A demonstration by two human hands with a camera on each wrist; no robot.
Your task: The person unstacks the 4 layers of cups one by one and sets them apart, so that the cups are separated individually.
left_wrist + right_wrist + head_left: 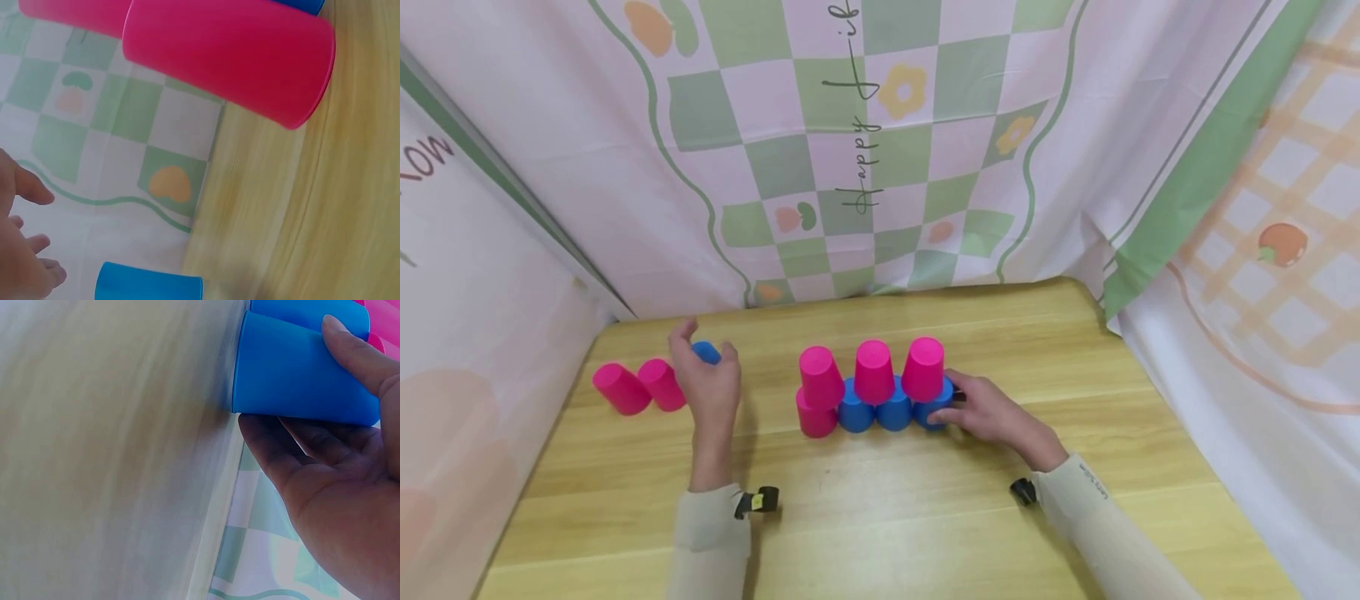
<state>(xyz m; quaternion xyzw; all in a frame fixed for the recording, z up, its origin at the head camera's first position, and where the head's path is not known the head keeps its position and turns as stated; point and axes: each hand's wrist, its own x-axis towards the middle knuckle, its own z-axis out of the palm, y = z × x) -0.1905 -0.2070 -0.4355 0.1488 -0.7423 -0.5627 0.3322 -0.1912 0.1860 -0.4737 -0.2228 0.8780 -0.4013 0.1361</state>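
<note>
Facing a checked curtain (pixel 832 171), the wood-grain table (pixel 880 525) bears cups (pixel 874 373) (pink, blue).

Pink cups (pixel 873 371) and blue cups (pixel 856 414) are set off by a green-and-white checked cloth (pixel 820 100), a yellow-brown table (pixel 880 517) streaked with grain, and beige sleeves (pixel 709 537).

On the wood-grain tabletop (pixel 887 517), one pink tapered cup (pixel 816 421) stands left of three blue tapered cups (pixel 894 412) in a row; three upper pink cups (pixel 874 372) rest on this row. Well left stand two pink cups (pixel 622 389), a lone blue cup (pixel 706 352) to their right. A green-and-white checked fabric curtain (pixel 827 96) hangs behind.
</note>
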